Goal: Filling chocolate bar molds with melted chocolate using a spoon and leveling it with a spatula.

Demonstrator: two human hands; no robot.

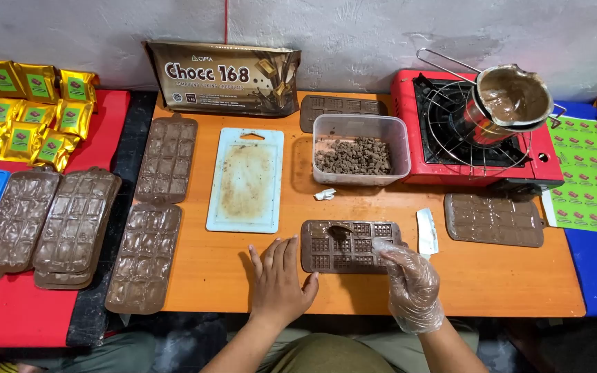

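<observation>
A brown chocolate mould [350, 246] lies on the orange table [506, 280] in front of me, with melted chocolate in its left cells. My left hand [279, 280] rests flat on the table, fingers spread, its thumb touching the mould's left end. My right hand [409, 283], in a clear plastic glove, touches the mould's right end with its fingertips. A small white scraper [426, 231] lies just right of the mould.
A stained white cutting board [246, 178], a clear tub of chocolate chunks [359, 148], a red gas stove [475, 131] with a metal pot of melted chocolate [513, 97]. Filled moulds [145, 255] lie left and right [493, 219]. Gold packets [29, 103] sit far left.
</observation>
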